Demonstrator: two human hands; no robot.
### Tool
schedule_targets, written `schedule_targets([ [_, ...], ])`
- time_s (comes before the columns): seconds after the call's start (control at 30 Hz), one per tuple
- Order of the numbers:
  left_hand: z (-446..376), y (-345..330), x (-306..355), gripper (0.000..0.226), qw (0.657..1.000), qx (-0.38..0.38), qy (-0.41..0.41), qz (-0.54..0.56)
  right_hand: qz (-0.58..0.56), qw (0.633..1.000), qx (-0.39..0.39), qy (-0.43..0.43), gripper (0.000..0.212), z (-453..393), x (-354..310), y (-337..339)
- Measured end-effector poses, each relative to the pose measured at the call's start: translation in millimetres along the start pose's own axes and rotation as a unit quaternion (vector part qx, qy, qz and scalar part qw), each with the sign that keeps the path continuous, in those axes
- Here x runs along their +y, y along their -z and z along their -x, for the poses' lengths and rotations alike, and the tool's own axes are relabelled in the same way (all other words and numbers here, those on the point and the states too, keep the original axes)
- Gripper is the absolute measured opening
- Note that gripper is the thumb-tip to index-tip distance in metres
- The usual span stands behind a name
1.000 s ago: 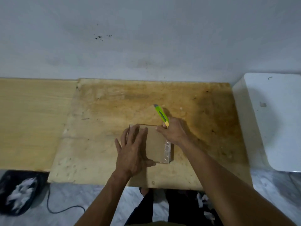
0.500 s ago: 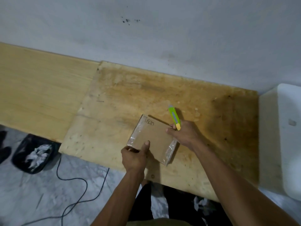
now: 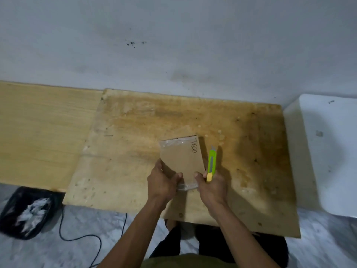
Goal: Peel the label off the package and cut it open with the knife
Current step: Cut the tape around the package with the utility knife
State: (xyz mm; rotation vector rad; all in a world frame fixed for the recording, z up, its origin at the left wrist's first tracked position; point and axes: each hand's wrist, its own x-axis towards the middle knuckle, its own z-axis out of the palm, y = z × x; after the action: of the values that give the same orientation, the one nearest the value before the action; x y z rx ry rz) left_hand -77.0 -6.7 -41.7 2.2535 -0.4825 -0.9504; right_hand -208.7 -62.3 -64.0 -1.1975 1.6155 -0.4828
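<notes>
A flat brown cardboard package (image 3: 181, 158) wrapped in clear plastic lies on the stained wooden board (image 3: 135, 151), with handwritten letters along its right edge. My left hand (image 3: 161, 181) grips its near left corner, thumb on top. My right hand (image 3: 211, 185) pinches the near right corner with the thumb while holding a green and yellow utility knife (image 3: 212, 162), which points away along the package's right side with a short blade tip out. No label is visible on the upper face.
A lighter wooden tabletop (image 3: 38, 122) extends to the left. A white box-like object (image 3: 328, 151) stands at the right. Below left, a black-lined bin (image 3: 25, 211) holds crumpled white scraps, with a black cable (image 3: 77, 236) on the marble floor.
The package has been turned so its written edge now faces right instead of far left. My left hand shifted from pressing flat on top to gripping the near corner. The knife stays in my right hand.
</notes>
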Motion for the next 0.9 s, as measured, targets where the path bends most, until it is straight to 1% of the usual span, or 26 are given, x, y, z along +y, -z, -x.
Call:
schedule_targets([
  [0.1,-6,4,3,0.071,0.998,-0.047,-0.022,-0.032,-0.030,0.999,0.037,-0.025,0.031,10,7,-5],
  [0.2,-10,5,2,0.081,0.994,-0.085,-0.033,-0.054,-0.033,0.997,0.053,-0.036,0.023,16,14,-10],
  [0.27,-10,6,-2,0.085,0.993,-0.098,-0.036,-0.061,-0.032,0.997,0.062,-0.041,0.027,21,19,-13],
  [0.37,-9,7,-7,0.082,0.993,-0.098,-0.042,-0.056,-0.023,0.996,0.072,-0.041,0.032,24,22,-15],
  [0.5,-10,7,-9,0.085,0.994,-0.098,-0.039,-0.044,-0.004,0.997,0.052,-0.050,0.032,23,20,-10],
  [0.67,-7,-2,-4,0.119,0.992,-0.080,-0.042,-0.083,0.063,0.997,0.055,-0.009,0.033,13,9,21],
  [0.73,-3,-9,0,0.129,0.992,-0.061,-0.044,-0.102,0.082,0.996,0.026,0.020,0.032,6,-2,35],
  [0.8,2,-18,4,0.136,0.990,-0.042,-0.039,-0.129,0.130,0.990,-0.012,0.061,0.030,-5,-15,45],
  [0.87,7,-28,9,0.141,0.987,-0.030,-0.022,-0.155,0.206,0.972,-0.050,0.101,0.038,-17,-31,52],
  [0.9,8,-33,11,0.143,0.986,-0.022,-0.013,-0.163,0.234,0.963,-0.071,0.117,0.038,-24,-40,55],
])
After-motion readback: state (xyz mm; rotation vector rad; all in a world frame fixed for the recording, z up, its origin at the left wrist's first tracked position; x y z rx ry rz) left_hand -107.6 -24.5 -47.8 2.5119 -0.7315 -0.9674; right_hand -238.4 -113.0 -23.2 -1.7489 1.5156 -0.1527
